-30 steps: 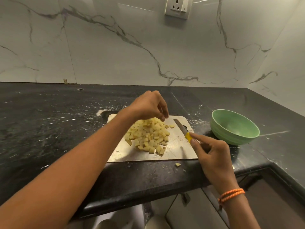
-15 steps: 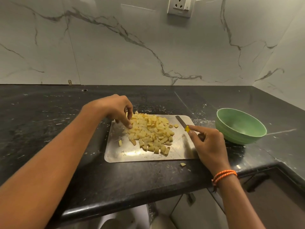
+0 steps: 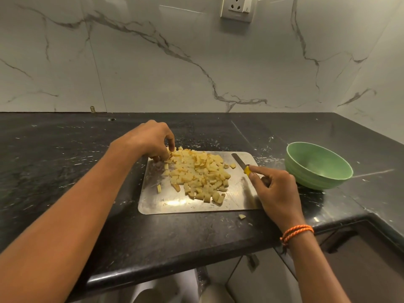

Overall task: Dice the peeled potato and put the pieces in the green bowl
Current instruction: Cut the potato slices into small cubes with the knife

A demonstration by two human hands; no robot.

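Note:
A heap of yellow diced potato pieces [image 3: 197,173] lies on a steel cutting board [image 3: 170,203] on the black counter. My left hand [image 3: 150,141] is at the heap's far left edge, fingers curled down onto a few pieces there. My right hand [image 3: 276,189] grips a knife [image 3: 241,164] with a yellow handle; its blade points away over the board's right corner. The green bowl [image 3: 318,166] stands to the right of the board, and no pieces show inside it. One stray piece [image 3: 159,188] sits alone on the board's left side.
Another potato bit [image 3: 241,216] lies on the black counter [image 3: 65,171] just in front of the board. The counter's front edge runs close below the board. A marble wall with a socket [image 3: 237,7] stands behind. White specks dot the counter.
My left hand moved from the far top of the heap to its left edge and now fingers pieces there. The right hand with the knife stayed by the board's right side.

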